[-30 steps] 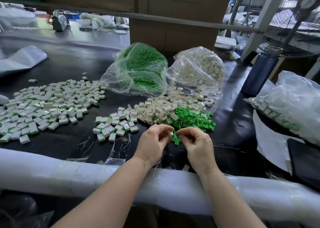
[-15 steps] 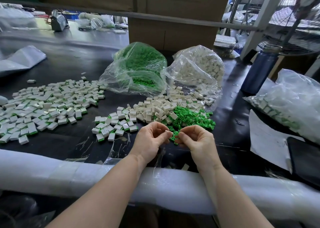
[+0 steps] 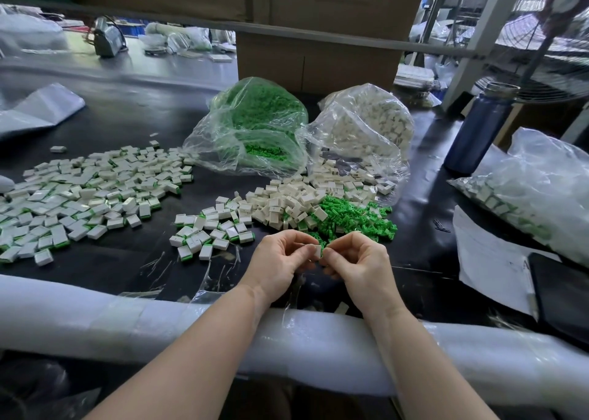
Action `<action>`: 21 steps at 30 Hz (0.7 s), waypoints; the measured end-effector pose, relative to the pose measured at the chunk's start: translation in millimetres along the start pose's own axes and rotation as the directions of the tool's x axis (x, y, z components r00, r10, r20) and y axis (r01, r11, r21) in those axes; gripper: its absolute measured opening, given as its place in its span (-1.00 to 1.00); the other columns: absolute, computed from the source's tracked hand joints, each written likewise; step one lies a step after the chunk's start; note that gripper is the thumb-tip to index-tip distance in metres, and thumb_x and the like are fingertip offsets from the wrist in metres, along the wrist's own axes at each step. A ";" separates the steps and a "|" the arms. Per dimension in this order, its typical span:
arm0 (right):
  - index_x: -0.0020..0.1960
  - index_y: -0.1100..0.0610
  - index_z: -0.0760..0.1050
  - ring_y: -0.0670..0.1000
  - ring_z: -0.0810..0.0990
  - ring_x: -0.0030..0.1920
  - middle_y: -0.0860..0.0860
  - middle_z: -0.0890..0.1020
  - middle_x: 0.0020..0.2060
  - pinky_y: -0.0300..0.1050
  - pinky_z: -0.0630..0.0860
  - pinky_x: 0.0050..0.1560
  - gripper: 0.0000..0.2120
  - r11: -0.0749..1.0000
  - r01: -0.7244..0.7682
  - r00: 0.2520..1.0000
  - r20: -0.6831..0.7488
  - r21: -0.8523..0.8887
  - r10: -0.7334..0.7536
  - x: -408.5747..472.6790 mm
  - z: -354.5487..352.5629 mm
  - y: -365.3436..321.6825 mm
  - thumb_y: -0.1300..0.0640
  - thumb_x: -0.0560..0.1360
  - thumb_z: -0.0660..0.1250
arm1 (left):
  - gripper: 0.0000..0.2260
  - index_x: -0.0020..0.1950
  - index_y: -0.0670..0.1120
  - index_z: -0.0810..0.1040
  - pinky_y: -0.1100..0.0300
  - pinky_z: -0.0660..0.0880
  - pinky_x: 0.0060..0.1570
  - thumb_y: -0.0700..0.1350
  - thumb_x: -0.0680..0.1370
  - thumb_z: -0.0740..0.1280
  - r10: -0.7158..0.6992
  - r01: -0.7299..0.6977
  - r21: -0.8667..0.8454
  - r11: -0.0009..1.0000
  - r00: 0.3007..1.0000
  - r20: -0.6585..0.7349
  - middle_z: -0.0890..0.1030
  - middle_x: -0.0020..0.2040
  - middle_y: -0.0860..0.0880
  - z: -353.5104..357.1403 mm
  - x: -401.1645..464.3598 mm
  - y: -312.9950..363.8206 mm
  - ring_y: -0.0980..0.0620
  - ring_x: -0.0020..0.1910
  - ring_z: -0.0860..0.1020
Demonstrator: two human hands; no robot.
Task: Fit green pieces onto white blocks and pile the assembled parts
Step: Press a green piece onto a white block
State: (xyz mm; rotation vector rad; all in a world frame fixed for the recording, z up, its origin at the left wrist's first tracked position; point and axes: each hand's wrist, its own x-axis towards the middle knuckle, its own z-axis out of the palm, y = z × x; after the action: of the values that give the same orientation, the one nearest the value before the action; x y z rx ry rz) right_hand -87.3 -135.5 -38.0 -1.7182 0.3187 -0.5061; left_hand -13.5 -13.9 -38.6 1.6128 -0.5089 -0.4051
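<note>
Black workbench (image 3: 127, 266) with a white foam-wrapped front edge (image 3: 95, 317), cardboard boxes (image 3: 318, 36) behind. Left hand (image 3: 280, 263) and right hand (image 3: 360, 263) meet just above the bench near its front edge, both pinching 1 small white plastic block (image 3: 317, 251) between fingertips; a bit of green shows at its lower edge. Just behind the hands: loose green plastic pieces (image 3: 353, 215), touching a heap of unfitted white blocks (image 3: 287, 202). Small cluster of assembled white-green parts (image 3: 207, 231) left of the hands, large spread pile of assembled parts (image 3: 79, 196) further left. 2 clear bags behind, 1 of green pieces (image 3: 255, 126), 1 of white blocks (image 3: 366, 126). Dark blue bottle (image 3: 478, 132) at right.
</note>
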 end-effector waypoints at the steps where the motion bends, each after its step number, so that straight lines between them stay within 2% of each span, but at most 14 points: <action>1: -0.24 0.19 0.52 -0.08 0.57 -0.44 0.04 0.63 -0.44 -0.28 0.51 -0.39 -0.89 1.000 -0.003 1.000 0.005 0.004 0.003 -0.3 -0.2 0.0 0.32 0.41 0.42 | -0.94 -0.06 -0.18 0.60 0.35 0.53 -0.28 -0.26 0.52 0.33 0.001 -0.001 0.007 1.000 1.000 0.007 0.63 -0.24 -0.06 0.0 -0.4 0.4 0.16 -0.35 0.57; 5: -0.18 0.15 0.48 -0.11 0.54 -0.47 0.02 0.61 -0.45 -0.29 0.49 -0.39 -0.85 1.000 -0.006 1.000 0.022 -0.019 0.006 -0.5 -0.9 0.4 0.37 0.43 0.37 | -0.91 -0.03 -0.21 0.61 0.34 0.53 -0.26 -0.26 0.52 0.32 -0.007 0.006 0.043 0.999 0.999 0.036 0.64 -0.18 -0.12 1.1 -2.5 2.6 0.10 -0.27 0.57; 8: -0.18 0.15 0.46 -0.14 0.52 -0.48 0.01 0.60 -0.46 -0.31 0.47 -0.39 -0.83 0.999 -0.016 0.999 0.046 -0.030 0.017 0.5 -0.5 0.8 0.38 0.43 0.38 | -0.91 -0.05 -0.19 0.61 0.22 0.53 -0.22 -0.27 0.53 0.31 -0.026 0.023 0.058 0.998 0.999 0.048 0.62 -0.15 -0.18 1.6 -3.5 3.9 0.01 -0.22 0.55; 13: -0.25 0.15 0.46 -0.13 0.50 -0.48 -0.01 0.58 -0.48 -0.30 0.45 -0.41 -0.79 0.999 -0.015 0.997 0.069 -0.031 0.017 0.3 -1.5 1.7 0.41 0.40 0.39 | -0.90 -0.04 -0.22 0.62 0.06 0.54 -0.06 -0.28 0.53 0.31 -0.009 0.001 0.114 0.993 0.997 0.071 0.62 -0.14 -0.20 1.6 -3.7 4.4 -0.02 -0.19 0.54; 18: -0.27 0.14 0.45 -0.10 0.50 -0.47 -0.02 0.56 -0.48 -0.25 0.48 -0.39 -0.78 0.998 -0.026 0.994 0.104 -0.062 0.032 0.1 -3.7 3.2 0.41 0.39 0.40 | -0.90 -0.06 -0.16 0.62 0.09 0.54 0.05 -0.28 0.53 0.31 -0.009 -0.012 0.185 0.983 0.994 0.109 0.62 -0.17 -0.09 1.4 -3.2 1.7 0.01 -0.15 0.58; 21: -0.26 0.16 0.47 -0.11 0.51 -0.47 -0.02 0.57 -0.48 -0.27 0.46 -0.40 -0.79 0.999 -0.032 0.993 0.112 -0.036 0.036 0.0 -3.7 2.6 0.42 0.39 0.39 | -0.90 -0.07 -0.13 0.62 0.10 0.54 0.05 -0.27 0.53 0.32 -0.006 -0.016 0.183 0.983 0.993 0.119 0.64 -0.16 -0.11 -0.1 -2.4 2.3 -0.01 -0.13 0.58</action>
State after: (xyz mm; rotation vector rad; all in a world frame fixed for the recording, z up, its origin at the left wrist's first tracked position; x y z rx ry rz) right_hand -89.1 -139.2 -40.0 -1.7637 0.2763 -0.3795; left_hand -15.7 -12.8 -36.3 1.7717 -0.6569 -0.4631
